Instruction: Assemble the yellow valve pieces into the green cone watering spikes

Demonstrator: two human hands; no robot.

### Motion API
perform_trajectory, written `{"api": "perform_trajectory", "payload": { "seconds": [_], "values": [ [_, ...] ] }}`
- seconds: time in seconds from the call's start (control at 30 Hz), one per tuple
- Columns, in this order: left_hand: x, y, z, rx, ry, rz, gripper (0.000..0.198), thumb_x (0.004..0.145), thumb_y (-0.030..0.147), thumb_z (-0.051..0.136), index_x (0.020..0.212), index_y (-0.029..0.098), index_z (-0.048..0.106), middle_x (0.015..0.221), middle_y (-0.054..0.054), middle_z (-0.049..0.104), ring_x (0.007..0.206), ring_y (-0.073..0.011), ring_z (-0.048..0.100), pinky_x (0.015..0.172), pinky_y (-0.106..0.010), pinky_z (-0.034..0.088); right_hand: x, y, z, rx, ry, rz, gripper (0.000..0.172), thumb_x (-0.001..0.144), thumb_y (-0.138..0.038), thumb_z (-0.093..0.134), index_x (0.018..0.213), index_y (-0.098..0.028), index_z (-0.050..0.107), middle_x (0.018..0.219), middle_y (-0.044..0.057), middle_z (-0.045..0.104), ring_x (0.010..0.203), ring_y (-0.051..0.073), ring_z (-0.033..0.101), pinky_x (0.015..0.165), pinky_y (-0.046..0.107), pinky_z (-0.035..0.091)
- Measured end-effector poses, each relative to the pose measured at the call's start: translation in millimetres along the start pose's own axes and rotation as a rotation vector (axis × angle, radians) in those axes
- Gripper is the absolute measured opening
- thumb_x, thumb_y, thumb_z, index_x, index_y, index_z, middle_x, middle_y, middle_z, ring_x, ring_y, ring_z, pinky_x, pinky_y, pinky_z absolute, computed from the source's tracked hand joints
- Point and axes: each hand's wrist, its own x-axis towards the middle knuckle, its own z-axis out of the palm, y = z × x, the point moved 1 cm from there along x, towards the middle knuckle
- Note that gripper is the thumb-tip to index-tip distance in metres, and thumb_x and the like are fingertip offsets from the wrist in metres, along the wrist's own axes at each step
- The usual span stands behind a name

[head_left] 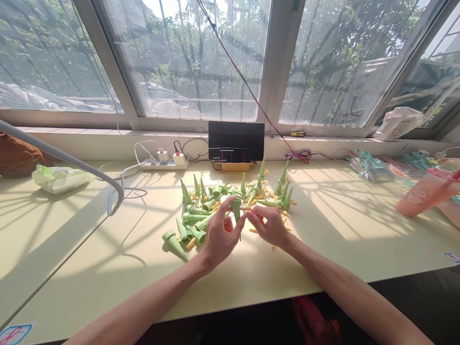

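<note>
My left hand [220, 235] pinches a green plant-watering spike [236, 206] near its wide top, with the narrow end pointing down. In the fingers of my right hand [269, 224] is a small yellow valve piece [246, 208], held level against the side of the spike. How far it sits in the spike cannot be made out. Around and behind both hands, several more green spikes [175, 243] lie or stand on the table, many with yellow pieces sticking out. Loose yellow pieces [253, 231] lie beside my right hand.
A dark screen [236, 140] leans on a small box [235, 166] at the back. To its left is a power strip [163, 164] with cables. A grey curved bar [72, 148] crosses the left side. A pink drink cup [417, 194] is at right, a wipes pack [61, 178] left.
</note>
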Motion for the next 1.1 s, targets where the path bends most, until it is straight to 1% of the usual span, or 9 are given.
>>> {"api": "perform_trajectory", "payload": {
  "seconds": [0.07,0.13,0.2,0.3,0.33,0.5,0.7,0.9,1.1],
  "values": [
    [0.2,0.2,0.1,-0.005,0.002,0.002,0.046,0.086,0.026,0.065,0.128,0.019,0.046,0.082,0.001,0.061,0.038,0.0003,0.042,0.036,-0.014,0.033,0.4,-1.4,-1.0,0.023,0.035,0.037,0.023,0.092,-0.030,0.053,0.072,-0.018,0.055,0.051,-0.005,0.047,0.045,0.008,0.041,0.047,0.021,0.034],
    [0.3,0.0,0.3,-0.007,-0.002,0.002,0.046,0.086,0.026,0.064,0.128,0.019,0.046,0.078,0.003,0.060,0.037,-0.0002,0.042,0.036,-0.014,0.033,0.3,-3.1,-1.8,0.053,0.051,0.054,0.013,0.092,-0.029,0.054,0.091,-0.018,0.059,0.051,-0.007,0.048,0.043,0.008,0.042,0.047,0.021,0.037],
    [0.1,-0.5,0.5,-0.008,-0.005,-0.002,0.046,0.086,0.026,0.064,0.128,0.019,0.046,0.078,0.003,0.060,0.038,-0.0006,0.042,0.036,-0.014,0.033,-0.2,-4.5,-2.0,0.063,0.034,0.042,0.017,0.093,-0.028,0.053,0.106,-0.018,0.057,0.050,-0.009,0.047,0.042,0.008,0.041,0.047,0.020,0.038],
    [-0.7,-1.6,0.8,-0.008,-0.012,-0.005,0.046,0.086,0.027,0.065,0.128,0.019,0.047,0.086,0.000,0.061,0.039,0.0002,0.041,0.036,-0.014,0.034,-0.9,-4.7,-1.3,0.052,-0.001,0.002,0.023,0.093,-0.026,0.051,0.114,-0.018,0.055,0.051,-0.009,0.048,0.043,0.008,0.042,0.048,0.021,0.039],
    [-1.0,-2.0,0.9,-0.007,-0.016,-0.007,0.046,0.086,0.027,0.065,0.129,0.019,0.047,0.087,0.000,0.061,0.039,0.0004,0.041,0.036,-0.015,0.034,-1.1,-4.3,-1.0,0.049,-0.009,-0.008,0.023,0.093,-0.027,0.051,0.113,-0.018,0.056,0.052,-0.009,0.049,0.043,0.008,0.043,0.048,0.021,0.039],
    [-2.3,-2.7,1.3,-0.005,-0.020,-0.014,0.046,0.087,0.027,0.064,0.128,0.018,0.048,0.078,0.002,0.058,0.039,-0.0004,0.040,0.038,-0.015,0.034,-1.7,-1.1,0.7,0.054,-0.039,-0.014,0.019,0.093,-0.028,0.053,0.107,-0.018,0.059,0.053,-0.007,0.051,0.044,0.008,0.046,0.050,0.021,0.041],
    [-2.6,-2.5,1.8,0.008,-0.012,-0.010,0.045,0.086,0.027,0.065,0.128,0.019,0.048,0.076,0.003,0.058,0.040,-0.0009,0.041,0.038,-0.015,0.034,-1.9,1.1,1.6,0.044,-0.021,-0.014,0.017,0.093,-0.028,0.053,0.103,-0.018,0.061,0.053,-0.007,0.051,0.045,0.009,0.047,0.049,0.021,0.041],
    [-2.4,-2.5,1.8,0.010,-0.004,0.006,0.045,0.087,0.028,0.063,0.128,0.020,0.047,0.085,-0.001,0.063,0.039,-0.0011,0.043,0.037,-0.015,0.037,-2.3,2.9,2.2,0.018,-0.011,0.001,0.017,0.094,-0.031,0.051,0.097,-0.018,0.061,0.054,-0.005,0.050,0.047,0.009,0.046,0.049,0.022,0.040],
    [-3.5,-4.0,2.7,0.024,-0.005,0.015,0.045,0.087,0.027,0.063,0.128,0.020,0.047,0.080,0.001,0.062,0.038,-0.0013,0.043,0.038,-0.015,0.037,-1.7,2.0,1.8,0.042,-0.040,0.034,0.018,0.095,-0.031,0.049,0.088,-0.018,0.060,0.058,-0.003,0.051,0.050,0.010,0.045,0.049,0.022,0.039]
  ]
}}
